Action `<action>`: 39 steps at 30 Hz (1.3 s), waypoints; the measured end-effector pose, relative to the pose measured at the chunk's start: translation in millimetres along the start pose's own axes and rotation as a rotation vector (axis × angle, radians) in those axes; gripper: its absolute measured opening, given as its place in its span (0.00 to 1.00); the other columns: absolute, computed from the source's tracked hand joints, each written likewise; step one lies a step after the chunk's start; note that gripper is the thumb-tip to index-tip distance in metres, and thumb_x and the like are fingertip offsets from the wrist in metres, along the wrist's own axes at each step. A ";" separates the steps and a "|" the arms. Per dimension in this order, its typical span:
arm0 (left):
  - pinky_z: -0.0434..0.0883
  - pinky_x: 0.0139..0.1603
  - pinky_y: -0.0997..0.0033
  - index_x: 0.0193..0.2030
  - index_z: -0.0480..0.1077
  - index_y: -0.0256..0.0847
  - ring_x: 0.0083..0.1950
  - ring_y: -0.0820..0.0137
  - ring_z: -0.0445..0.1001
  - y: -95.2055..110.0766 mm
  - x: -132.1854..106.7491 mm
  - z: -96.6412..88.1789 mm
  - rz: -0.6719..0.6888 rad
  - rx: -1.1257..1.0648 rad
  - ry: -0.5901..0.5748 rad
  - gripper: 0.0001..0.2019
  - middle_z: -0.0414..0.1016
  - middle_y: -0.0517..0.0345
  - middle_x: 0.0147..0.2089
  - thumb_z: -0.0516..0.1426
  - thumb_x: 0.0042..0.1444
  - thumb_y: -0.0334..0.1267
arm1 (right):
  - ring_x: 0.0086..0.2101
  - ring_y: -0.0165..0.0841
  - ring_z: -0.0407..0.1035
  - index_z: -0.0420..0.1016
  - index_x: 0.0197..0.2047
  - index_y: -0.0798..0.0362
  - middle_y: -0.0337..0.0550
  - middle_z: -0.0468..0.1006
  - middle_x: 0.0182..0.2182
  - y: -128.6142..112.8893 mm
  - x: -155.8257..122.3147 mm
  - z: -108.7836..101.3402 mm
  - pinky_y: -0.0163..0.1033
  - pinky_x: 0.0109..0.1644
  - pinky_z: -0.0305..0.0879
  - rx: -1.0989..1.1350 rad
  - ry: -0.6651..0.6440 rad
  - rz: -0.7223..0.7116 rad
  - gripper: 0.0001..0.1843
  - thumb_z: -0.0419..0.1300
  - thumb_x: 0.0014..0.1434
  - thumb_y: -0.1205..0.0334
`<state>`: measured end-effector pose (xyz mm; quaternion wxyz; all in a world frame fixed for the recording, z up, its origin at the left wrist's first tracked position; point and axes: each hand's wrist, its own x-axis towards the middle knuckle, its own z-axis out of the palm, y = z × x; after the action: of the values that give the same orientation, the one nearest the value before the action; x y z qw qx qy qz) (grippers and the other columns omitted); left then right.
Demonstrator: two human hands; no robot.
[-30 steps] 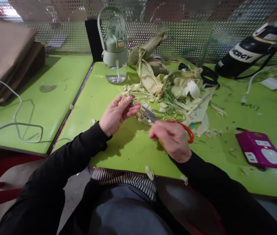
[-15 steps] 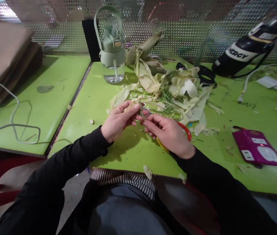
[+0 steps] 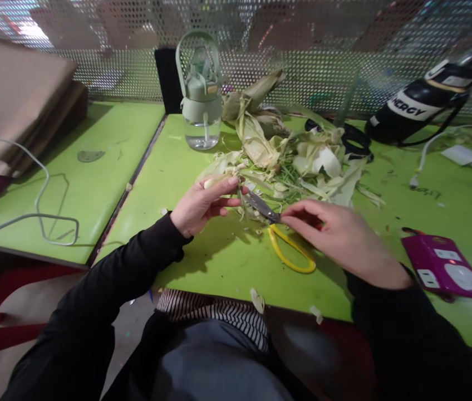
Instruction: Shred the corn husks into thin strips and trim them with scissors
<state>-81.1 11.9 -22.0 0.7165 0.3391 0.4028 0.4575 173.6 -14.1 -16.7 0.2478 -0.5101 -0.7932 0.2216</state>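
My left hand (image 3: 202,206) pinches a bundle of pale corn husk (image 3: 215,179) between thumb and forefinger, its other fingers extended to the right. My right hand (image 3: 336,231) is apart from it, to the right, above the scissors (image 3: 292,262). Its thumb and fingertips are pressed together near the scissors' pivot; whatever they pinch, if anything, is hidden or too small to tell. The scissors lie on the green table with grey blades pointing toward my left hand. Their yellow handle loop shows, while my right hand covers most of the red one.
Beyond my hands lies a heap of corn husks (image 3: 261,145) with green shreds. A water bottle (image 3: 202,111) and a black bottle (image 3: 415,106) stand behind. A purple power strip (image 3: 448,264) lies right, brown paper bags (image 3: 23,106) left. A perforated screen (image 3: 114,67) borders the table.
My right hand has drawn away from my left hand to the right, uncovering the scissors' blades and yellow handle. My left hand keeps the husk. The view has shifted slightly.
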 end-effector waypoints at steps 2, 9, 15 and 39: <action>0.64 0.18 0.89 0.42 0.76 0.35 0.27 0.83 0.78 -0.1 -0.4 0.8 -0.011 -0.014 -0.026 0.04 0.85 0.55 0.41 0.61 0.63 0.33 | 0.32 0.46 0.77 0.80 0.43 0.51 0.52 0.84 0.36 14.6 -11.6 -2.4 0.48 0.33 0.71 -0.282 -0.018 0.008 0.22 0.61 0.62 0.40; 0.63 0.19 0.89 0.41 0.77 0.34 0.27 0.82 0.78 -1.8 0.0 1.5 -0.023 -0.067 -0.044 0.03 0.85 0.53 0.41 0.61 0.63 0.30 | 0.46 0.53 0.77 0.73 0.54 0.64 0.63 0.80 0.46 16.4 -33.2 1.9 0.53 0.49 0.73 -0.570 -0.223 0.047 0.22 0.54 0.62 0.59; 0.69 0.25 0.88 0.39 0.77 0.34 0.29 0.81 0.79 -5.6 3.1 -0.1 -0.003 -0.102 -0.072 0.02 0.84 0.54 0.37 0.62 0.61 0.28 | 0.38 0.47 0.76 0.72 0.50 0.65 0.61 0.79 0.39 4.9 -19.6 8.0 0.46 0.42 0.71 -0.691 -0.289 0.082 0.20 0.51 0.54 0.71; 0.73 0.28 0.86 0.42 0.74 0.36 0.32 0.79 0.81 -6.2 1.8 7.6 0.113 -0.197 0.021 0.04 0.84 0.58 0.38 0.59 0.63 0.25 | 0.28 0.28 0.61 0.71 0.49 0.50 0.38 0.64 0.33 -4.5 -56.1 4.7 0.39 0.36 0.71 0.894 -0.451 0.304 0.34 0.51 0.62 0.26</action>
<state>-71.5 10.5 -24.4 0.7151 0.2844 0.3435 0.5383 187.6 -67.9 -26.9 0.2296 -0.4034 -0.5718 0.6765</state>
